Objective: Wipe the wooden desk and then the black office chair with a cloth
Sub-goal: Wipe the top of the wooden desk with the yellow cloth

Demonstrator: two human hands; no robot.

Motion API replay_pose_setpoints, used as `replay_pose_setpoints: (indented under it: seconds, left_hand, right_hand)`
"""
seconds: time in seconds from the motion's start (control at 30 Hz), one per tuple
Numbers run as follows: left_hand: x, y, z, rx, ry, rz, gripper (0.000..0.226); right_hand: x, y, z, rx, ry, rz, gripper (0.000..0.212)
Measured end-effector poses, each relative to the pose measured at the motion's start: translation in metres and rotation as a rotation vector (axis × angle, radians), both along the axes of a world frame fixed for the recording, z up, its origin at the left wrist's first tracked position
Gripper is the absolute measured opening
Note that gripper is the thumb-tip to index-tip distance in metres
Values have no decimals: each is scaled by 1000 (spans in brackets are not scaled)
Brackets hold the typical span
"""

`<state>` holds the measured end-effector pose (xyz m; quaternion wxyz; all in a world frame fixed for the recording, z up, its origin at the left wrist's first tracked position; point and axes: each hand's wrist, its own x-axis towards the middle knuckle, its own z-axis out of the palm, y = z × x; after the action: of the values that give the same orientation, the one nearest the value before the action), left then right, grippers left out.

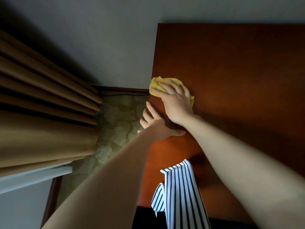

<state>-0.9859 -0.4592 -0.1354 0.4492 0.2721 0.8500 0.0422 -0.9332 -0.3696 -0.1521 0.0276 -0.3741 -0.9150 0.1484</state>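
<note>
The reddish-brown wooden desk [231,71] fills the right side of the head view, its left edge running down the middle. A crumpled yellow cloth [156,83] lies at that left edge, and my right hand [176,100] presses flat on top of it, fingers spread over the cloth. My left hand [153,123] rests on the desk's left edge just below, fingers hanging over the side and thumb on the top, holding nothing. A black patch [145,217] at the bottom may be the office chair; I cannot tell.
Tan curtains [41,104] hang at the left, down to a patterned green carpet [118,123]. A grey wall [99,38] stands behind the desk. A blue-and-white striped garment [179,195] hangs from my body over the desk's near edge.
</note>
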Motion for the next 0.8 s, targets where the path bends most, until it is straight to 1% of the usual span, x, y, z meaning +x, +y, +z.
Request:
replay_pose_setpoints:
  seconds: [0.07,0.1,0.17,0.2,0.27,0.4,0.5,0.6,0.67,0.8]
  left_hand:
    - [-12,-8,2,118,-132,27,151]
    - [-18,-15,3,212,-210,81,143]
    - [-21,-37,8,419,-333,238,117]
    - [-19,-51,11,486,-349,292,107]
    - [-13,-80,16,534,-366,295,98]
    - [-11,-126,21,504,-446,111,94]
    - [-29,-152,25,505,-460,-90,94]
    - [-46,-163,31,556,-444,-297,90]
    - [-54,-167,32,522,-372,-421,89]
    - [-63,-174,32,386,-147,-673,88]
  right_hand:
    - [7,-21,2,-20,-7,-26,56]
    - [11,-32,3,-27,-11,-30,58]
    - [21,-55,5,-34,-29,-44,60]
    - [25,-66,5,-34,-42,-62,59]
    - [31,-89,6,-31,-66,-116,55]
    - [32,-127,8,-51,-79,-205,50]
    - [31,-164,10,-60,-60,-277,49]
    - [30,-203,7,-58,-37,-365,48]
    - [28,-227,4,-37,-30,-421,47]
    - [22,-271,3,52,11,-580,42]
